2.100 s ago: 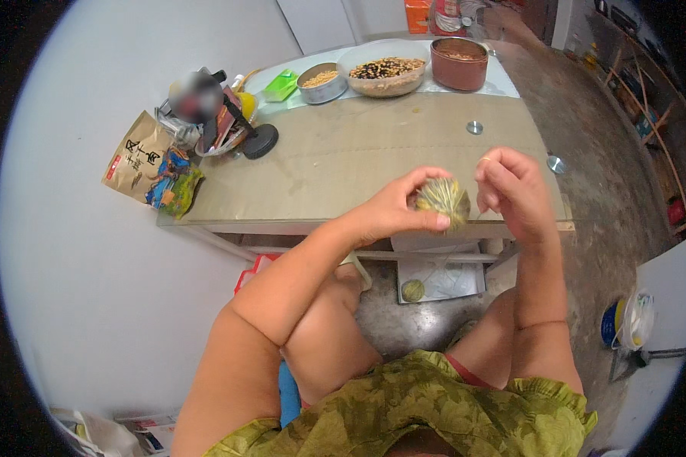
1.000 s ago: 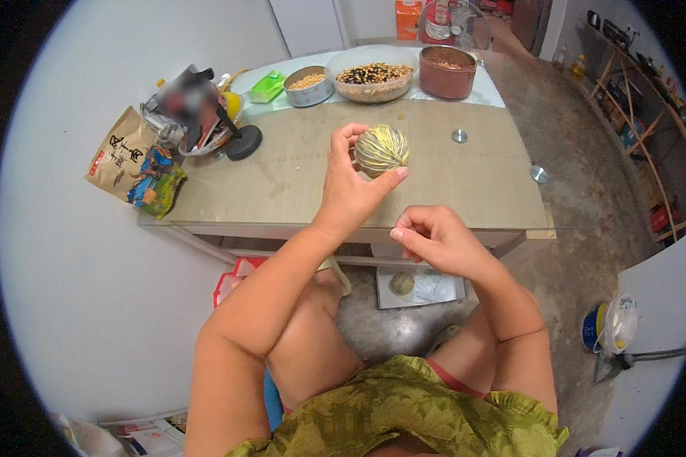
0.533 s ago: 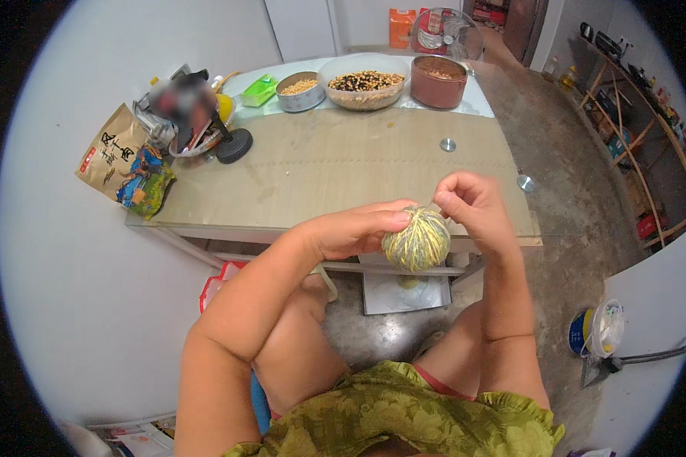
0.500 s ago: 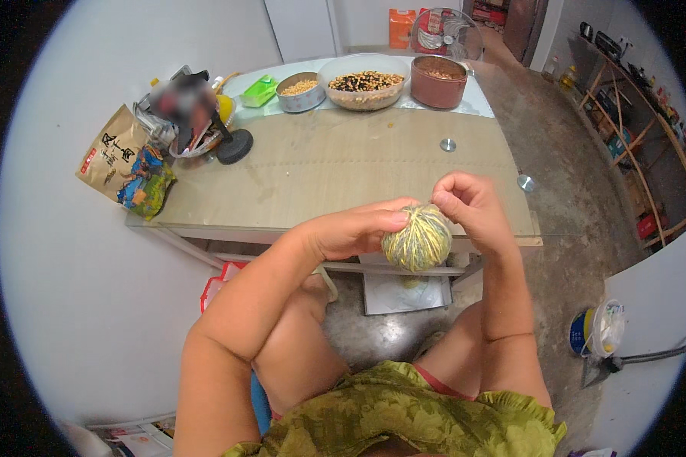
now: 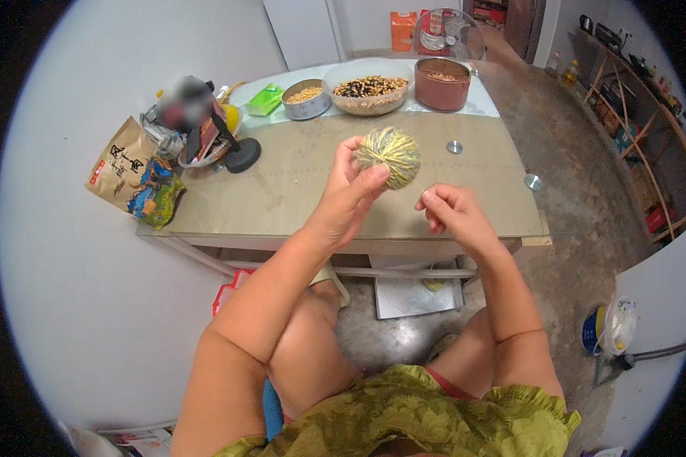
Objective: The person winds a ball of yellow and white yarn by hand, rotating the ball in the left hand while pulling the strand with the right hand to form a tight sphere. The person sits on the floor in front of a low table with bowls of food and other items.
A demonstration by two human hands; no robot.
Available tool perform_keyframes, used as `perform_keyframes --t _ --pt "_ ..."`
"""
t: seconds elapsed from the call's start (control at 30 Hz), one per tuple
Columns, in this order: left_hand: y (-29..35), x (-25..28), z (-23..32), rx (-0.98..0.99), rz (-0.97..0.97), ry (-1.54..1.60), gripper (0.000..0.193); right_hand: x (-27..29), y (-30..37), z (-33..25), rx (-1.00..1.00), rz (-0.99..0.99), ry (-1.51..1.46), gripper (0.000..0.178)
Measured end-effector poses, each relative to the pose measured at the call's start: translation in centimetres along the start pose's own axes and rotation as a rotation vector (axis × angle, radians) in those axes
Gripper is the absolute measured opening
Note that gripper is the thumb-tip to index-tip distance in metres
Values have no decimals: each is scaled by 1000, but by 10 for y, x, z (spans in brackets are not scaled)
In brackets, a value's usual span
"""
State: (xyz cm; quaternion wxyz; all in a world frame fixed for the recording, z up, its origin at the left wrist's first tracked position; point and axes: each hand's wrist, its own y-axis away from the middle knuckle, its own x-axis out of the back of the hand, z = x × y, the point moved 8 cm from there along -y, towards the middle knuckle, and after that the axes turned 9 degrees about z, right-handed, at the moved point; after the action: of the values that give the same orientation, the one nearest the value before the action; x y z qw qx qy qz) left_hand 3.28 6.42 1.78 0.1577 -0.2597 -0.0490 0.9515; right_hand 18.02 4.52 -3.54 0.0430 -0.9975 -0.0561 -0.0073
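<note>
A ball of yellow and grey yarn (image 5: 396, 152) is raised over the near part of the table, its wound strands fanning out from one side. My left hand (image 5: 347, 194) grips it from below and the left, thumb pressed on its face. Just below and to the right, my right hand (image 5: 457, 215) is closed in a pinch with the fingers curled. A thin strand of yarn (image 5: 420, 188) runs from the ball to those fingertips.
On the table (image 5: 297, 175) stand a clear bowl of mixed kernels (image 5: 368, 103), a round tin (image 5: 306, 109), a reddish-brown pot (image 5: 442, 95) and a green tray (image 5: 265, 100). A brown food bag (image 5: 133, 175) and a filled basket (image 5: 206, 152) are left. Below lies a white box (image 5: 411, 301).
My left hand has lifted the yarn ball up and away over the table, turning it. The right hand has come off the ball and sits lower, the strand stretched between.
</note>
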Motion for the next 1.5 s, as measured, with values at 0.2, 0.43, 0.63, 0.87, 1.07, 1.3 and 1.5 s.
perform_keyframes --t 0.2,0.43,0.63,0.87,1.07,1.3,1.5 --pt "-7 25 -3 -92 215 -145 60 -22 11 2 -18 -141 133 29" --pt "-10 31 10 -309 326 -542 66 -36 39 -21 -79 -362 269 28" --pt "-8 27 -18 -111 105 -692 77 -19 51 -57 11 -277 -33 20" --pt "30 -27 -53 418 -525 -537 71 35 35 -70 178 63 -258 18" --pt "50 -55 -45 484 -679 -170 75 41 7 -45 117 129 -135 21" --pt "14 -30 -9 70 -219 -115 76 16 -10 1 53 40 -31 22" --pt "0 6 2 -147 96 -172 71 1 -6 7 35 12 82 22"
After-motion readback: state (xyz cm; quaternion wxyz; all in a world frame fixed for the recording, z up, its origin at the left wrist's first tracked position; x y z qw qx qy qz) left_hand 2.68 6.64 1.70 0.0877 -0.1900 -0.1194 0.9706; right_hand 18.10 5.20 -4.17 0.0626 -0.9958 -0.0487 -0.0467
